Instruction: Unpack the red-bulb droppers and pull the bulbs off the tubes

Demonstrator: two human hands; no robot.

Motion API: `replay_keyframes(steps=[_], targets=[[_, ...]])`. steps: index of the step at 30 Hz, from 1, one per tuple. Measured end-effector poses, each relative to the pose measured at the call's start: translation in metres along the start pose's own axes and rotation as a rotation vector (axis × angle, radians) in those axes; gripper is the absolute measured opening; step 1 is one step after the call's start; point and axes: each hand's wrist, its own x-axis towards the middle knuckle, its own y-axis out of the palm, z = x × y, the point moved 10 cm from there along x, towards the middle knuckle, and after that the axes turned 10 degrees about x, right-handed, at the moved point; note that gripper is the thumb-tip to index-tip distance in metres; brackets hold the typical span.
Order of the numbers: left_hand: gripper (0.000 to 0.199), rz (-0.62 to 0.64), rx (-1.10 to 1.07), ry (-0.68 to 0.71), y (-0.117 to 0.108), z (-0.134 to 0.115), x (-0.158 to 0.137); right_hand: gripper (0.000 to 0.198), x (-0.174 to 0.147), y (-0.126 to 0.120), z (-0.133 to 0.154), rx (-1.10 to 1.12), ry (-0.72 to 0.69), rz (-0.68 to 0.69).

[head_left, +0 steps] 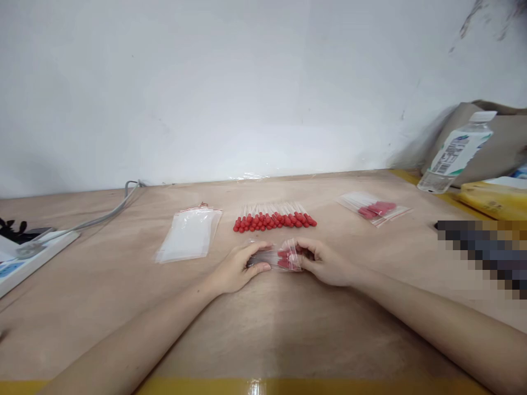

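Observation:
Between my hands lies a clear zip bag (274, 258) with several red-capped clear droppers or tubes inside, their red ends pointing right. My left hand (239, 267) is wrapped round the bag's left end, thumb in front and fingers behind. At the right end, the fingers of my right hand (325, 260) pinch the bag's opening edge. Just beyond, a row of the same red-capped tubes (274, 219) lies on the table, red ends toward me. A stack of flat zip bags (187, 233) is left of the row.
A filled zip bag (374, 208) lies to the right. Farther right stand a tilted plastic bottle (457, 153), a grey bag (498, 142) and a yellow packet (494, 198). On the left are a power strip (53, 244) and a grey cable (107, 213). A wall (230, 88) rises behind the wooden table (230, 340).

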Motion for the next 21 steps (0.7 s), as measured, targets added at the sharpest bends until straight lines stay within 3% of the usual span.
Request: replay_keyframes(steps=[3, 7, 13, 21], targets=[[0.039, 0.007, 0.026, -0.011, 0.0, 0.0, 0.0, 0.026, 0.001, -0.007, -0.002, 0.043, 0.024, -0.052], [0.039, 0.012, 0.031, -0.012, 0.001, 0.0, 0.0, 0.03, -0.001, -0.02, 0.001, -0.069, 0.008, -0.169], [0.038, 0.018, -0.003, -0.013, 0.002, 0.001, 0.0, 0.029, -0.007, -0.001, -0.008, 0.022, 0.146, 0.085], [0.037, 0.025, 0.006, -0.031, 0.0, 0.0, 0.0, 0.025, -0.006, -0.015, -0.008, 0.162, 0.096, -0.037]])
